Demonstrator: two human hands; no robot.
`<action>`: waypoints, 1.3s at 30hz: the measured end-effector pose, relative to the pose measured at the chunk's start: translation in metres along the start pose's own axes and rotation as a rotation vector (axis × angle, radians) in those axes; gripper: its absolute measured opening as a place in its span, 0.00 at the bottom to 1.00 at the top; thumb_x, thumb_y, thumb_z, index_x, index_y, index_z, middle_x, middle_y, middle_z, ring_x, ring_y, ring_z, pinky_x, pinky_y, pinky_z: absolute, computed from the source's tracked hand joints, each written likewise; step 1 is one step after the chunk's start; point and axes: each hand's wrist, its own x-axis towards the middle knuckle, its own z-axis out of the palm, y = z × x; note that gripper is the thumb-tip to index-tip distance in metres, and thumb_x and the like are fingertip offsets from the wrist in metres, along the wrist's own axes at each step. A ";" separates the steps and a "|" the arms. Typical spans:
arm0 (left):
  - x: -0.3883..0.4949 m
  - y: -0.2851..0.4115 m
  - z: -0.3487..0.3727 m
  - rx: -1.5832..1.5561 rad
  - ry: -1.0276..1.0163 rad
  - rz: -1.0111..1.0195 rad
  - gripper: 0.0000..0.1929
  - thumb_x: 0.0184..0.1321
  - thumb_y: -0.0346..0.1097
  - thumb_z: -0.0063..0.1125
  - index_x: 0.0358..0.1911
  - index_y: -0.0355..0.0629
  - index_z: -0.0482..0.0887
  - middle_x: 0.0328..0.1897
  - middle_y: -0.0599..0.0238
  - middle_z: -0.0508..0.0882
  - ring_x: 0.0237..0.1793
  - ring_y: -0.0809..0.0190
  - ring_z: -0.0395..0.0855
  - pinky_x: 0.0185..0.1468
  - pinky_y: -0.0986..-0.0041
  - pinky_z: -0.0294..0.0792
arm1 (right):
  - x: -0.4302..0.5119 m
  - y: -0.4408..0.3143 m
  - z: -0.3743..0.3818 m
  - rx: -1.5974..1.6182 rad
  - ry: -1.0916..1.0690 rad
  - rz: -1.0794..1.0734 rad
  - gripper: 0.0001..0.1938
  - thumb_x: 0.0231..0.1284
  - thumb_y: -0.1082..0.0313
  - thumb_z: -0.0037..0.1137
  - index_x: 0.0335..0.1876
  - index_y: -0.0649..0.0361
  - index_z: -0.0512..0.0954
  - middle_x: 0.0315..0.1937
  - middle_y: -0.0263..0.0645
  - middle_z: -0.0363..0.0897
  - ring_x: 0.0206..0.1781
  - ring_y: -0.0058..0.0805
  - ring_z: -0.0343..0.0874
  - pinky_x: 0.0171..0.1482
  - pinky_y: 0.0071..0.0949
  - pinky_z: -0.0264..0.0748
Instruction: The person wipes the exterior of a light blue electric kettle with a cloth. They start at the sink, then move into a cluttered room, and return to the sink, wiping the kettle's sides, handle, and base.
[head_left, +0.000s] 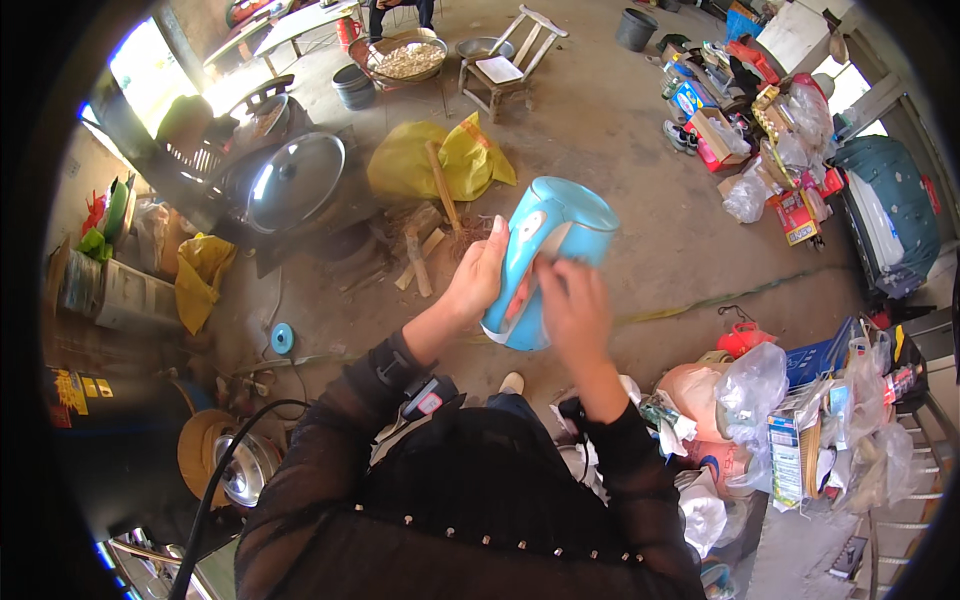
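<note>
A light-blue electric kettle (574, 214) is held up, tilted, before my chest. My left hand (480, 274) grips its left side by the handle, the thumb pointing up along it. My right hand (576, 307) is blurred; its fingers touch the kettle's body near the handle, where something reddish shows between the hands. Whether the right fingers hold anything cannot be told. A round blue kettle base (283, 338) with a cord lies on the floor to the left.
Firewood (417, 259) and a yellow sack (420, 161) lie ahead, beside a wok with a glass lid (296, 182). Farther off stand a wooden chair (499, 75) and a pan of pale food pieces (409, 60); a seated person is behind. Bags and boxes (795, 420) crowd the right.
</note>
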 end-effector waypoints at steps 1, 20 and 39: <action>0.012 0.003 0.011 0.016 0.032 -0.011 0.39 0.72 0.66 0.24 0.23 0.36 0.77 0.16 0.58 0.77 0.12 0.63 0.72 0.20 0.73 0.67 | 0.012 0.020 -0.001 0.017 -0.021 0.011 0.16 0.45 0.72 0.57 0.44 0.55 0.81 0.40 0.32 0.74 0.40 0.32 0.75 0.40 0.31 0.73; 0.146 -0.005 0.120 0.033 -0.034 0.001 0.35 0.72 0.65 0.32 0.31 0.35 0.78 0.20 0.62 0.79 0.16 0.66 0.76 0.21 0.74 0.69 | 0.068 0.168 -0.034 0.770 0.001 0.386 0.05 0.59 0.75 0.61 0.40 0.61 0.81 0.35 0.40 0.79 0.33 0.32 0.80 0.34 0.27 0.76; 0.363 0.011 0.138 0.132 -0.105 -0.060 0.36 0.74 0.62 0.28 0.27 0.34 0.78 0.18 0.61 0.79 0.17 0.65 0.78 0.23 0.73 0.71 | 0.177 0.344 0.057 0.951 0.232 1.034 0.05 0.59 0.76 0.57 0.38 0.61 0.73 0.30 0.27 0.73 0.31 0.12 0.69 0.31 0.17 0.67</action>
